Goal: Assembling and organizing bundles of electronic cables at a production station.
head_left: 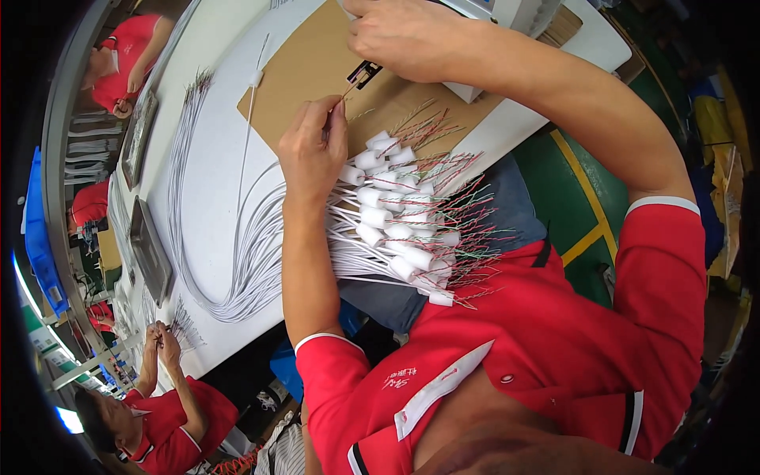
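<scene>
My left hand [313, 146] is closed in a pinch on thin stripped wires [346, 96], whose tips reach a small black block [364, 75] on the brown cardboard sheet [301, 71]. Beyond the block, at the upper edge, my right hand [396, 38] has its fingers curled; a pale bit shows at the fingertips, too cut off to name. Under and right of my left wrist lies a thick bundle of white cables [253, 269]. Its ends carry white foam-like cylinders [400, 214] with twisted red, green and pale wires [467, 210] fanning out toward my lap.
A white machine [518, 24] stands at the top right of the white table [210, 158]. One cable with a white cylinder [255, 77] lies apart. Dark trays [149, 249] line the left side. Co-workers in red shirts [186, 423] sit at left. Yellow lines [582, 170] mark the green floor.
</scene>
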{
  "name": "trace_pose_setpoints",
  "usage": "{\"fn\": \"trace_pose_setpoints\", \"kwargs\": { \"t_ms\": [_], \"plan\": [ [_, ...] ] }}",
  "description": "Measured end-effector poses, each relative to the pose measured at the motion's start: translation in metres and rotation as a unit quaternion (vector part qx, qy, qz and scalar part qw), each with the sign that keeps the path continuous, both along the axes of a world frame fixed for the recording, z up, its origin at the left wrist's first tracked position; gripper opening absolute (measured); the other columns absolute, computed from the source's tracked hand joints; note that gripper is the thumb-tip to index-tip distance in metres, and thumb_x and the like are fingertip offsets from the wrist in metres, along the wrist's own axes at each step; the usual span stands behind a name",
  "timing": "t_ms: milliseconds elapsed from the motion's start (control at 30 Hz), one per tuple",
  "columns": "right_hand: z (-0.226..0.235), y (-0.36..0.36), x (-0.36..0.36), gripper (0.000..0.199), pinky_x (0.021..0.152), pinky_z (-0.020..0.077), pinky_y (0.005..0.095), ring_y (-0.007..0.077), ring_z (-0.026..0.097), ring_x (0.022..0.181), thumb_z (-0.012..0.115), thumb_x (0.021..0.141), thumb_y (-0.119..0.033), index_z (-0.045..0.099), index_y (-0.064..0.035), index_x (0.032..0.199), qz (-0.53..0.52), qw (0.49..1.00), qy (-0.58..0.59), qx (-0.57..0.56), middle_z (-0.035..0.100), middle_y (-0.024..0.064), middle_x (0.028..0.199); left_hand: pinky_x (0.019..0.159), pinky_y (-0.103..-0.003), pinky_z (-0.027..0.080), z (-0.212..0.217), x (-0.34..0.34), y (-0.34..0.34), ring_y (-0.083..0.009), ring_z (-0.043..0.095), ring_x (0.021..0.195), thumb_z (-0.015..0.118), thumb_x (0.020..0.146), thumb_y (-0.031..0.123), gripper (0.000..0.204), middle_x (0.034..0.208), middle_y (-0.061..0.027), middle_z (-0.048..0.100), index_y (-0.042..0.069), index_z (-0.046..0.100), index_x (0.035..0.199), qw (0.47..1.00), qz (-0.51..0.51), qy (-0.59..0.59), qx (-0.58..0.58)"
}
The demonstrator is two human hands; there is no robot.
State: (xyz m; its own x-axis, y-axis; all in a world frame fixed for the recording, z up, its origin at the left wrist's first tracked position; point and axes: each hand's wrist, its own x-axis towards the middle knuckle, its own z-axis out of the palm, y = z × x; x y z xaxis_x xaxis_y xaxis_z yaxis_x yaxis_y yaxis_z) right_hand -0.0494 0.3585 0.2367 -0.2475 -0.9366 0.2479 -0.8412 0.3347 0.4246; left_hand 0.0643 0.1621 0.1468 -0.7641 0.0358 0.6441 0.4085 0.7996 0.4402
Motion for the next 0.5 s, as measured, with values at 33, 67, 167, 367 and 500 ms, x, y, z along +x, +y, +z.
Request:
{"fn": "trace_pose_setpoints", "kwargs": {
  "t_ms": [33, 67, 167, 367, 500],
  "plan": [
    [0.001, 0.0, 0.0006, 0.021, 0.105, 0.04, 0.0515, 0.0344, 0.06, 0.119, 0.063, 0.081, -0.014, 0.078, -0.0009, 0.086, -0.009, 1.0, -0.002, 0.012, 0.075, 0.0175, 0.095, 0.059, -0.035, 0.05, 0.0002, -0.0004, 0.0003, -0.0221, 0.061, 0.061, 0.072, 0.091, 0.002, 0.006, 0.08, -0.0092, 0.068, 0.003, 0.072, 0.097, 1.0, -0.001, 0.0, 0.0],
    [0.0013, -0.0002, 0.0005, 0.021, 0.105, 0.04, 0.0515, 0.0344, 0.06, 0.119, 0.063, 0.081, -0.014, 0.078, -0.0009, 0.086, -0.01, 1.0, -0.002, 0.011, 0.075, 0.0175, 0.095, 0.059, -0.035, 0.05, 0.0005, -0.0006, 0.0005, -0.0231, 0.062, 0.061, 0.072, 0.09, 0.002, 0.007, 0.08, -0.0093, 0.068, 0.004, 0.073, 0.097, 1.0, 0.008, 0.002, -0.018],
    [0.0019, -0.001, 0.0, 0.021, 0.106, 0.04, 0.0519, 0.0347, 0.06, 0.119, 0.064, 0.081, -0.014, 0.078, -0.0009, 0.087, -0.014, 1.0, -0.012, 0.023, 0.075, 0.0177, 0.096, 0.059, -0.037, 0.051, 0.0014, -0.0004, 0.0009, -0.0251, 0.063, 0.062, 0.073, 0.09, 0.002, 0.009, 0.08, -0.0095, 0.067, 0.004, 0.073, 0.099, 0.998, 0.026, 0.005, -0.054],
    [0.0018, -0.0018, -0.0005, 0.021, 0.106, 0.0404, 0.0521, 0.0349, 0.06, 0.119, 0.064, 0.081, -0.015, 0.078, -0.0007, 0.087, -0.013, 0.999, -0.035, 0.018, 0.075, 0.0171, 0.096, 0.059, -0.038, 0.051, 0.0013, 0.0017, 0.0016, -0.0263, 0.063, 0.063, 0.073, 0.09, 0.003, 0.009, 0.08, -0.01, 0.067, 0.005, 0.074, 0.099, 0.997, 0.03, -0.007, -0.065],
    [0.0, -0.0007, -0.0003, 0.021, 0.107, 0.0405, 0.0523, 0.0351, 0.06, 0.119, 0.064, 0.082, -0.015, 0.078, -0.0006, 0.087, -0.012, 0.999, -0.036, 0.01, 0.075, 0.0167, 0.096, 0.06, -0.038, 0.051, 0.0016, -0.0004, 0.0028, -0.0264, 0.064, 0.063, 0.073, 0.09, 0.003, 0.009, 0.081, -0.0102, 0.068, 0.004, 0.074, 0.099, 0.998, 0.028, -0.006, -0.053]
  ]
}}
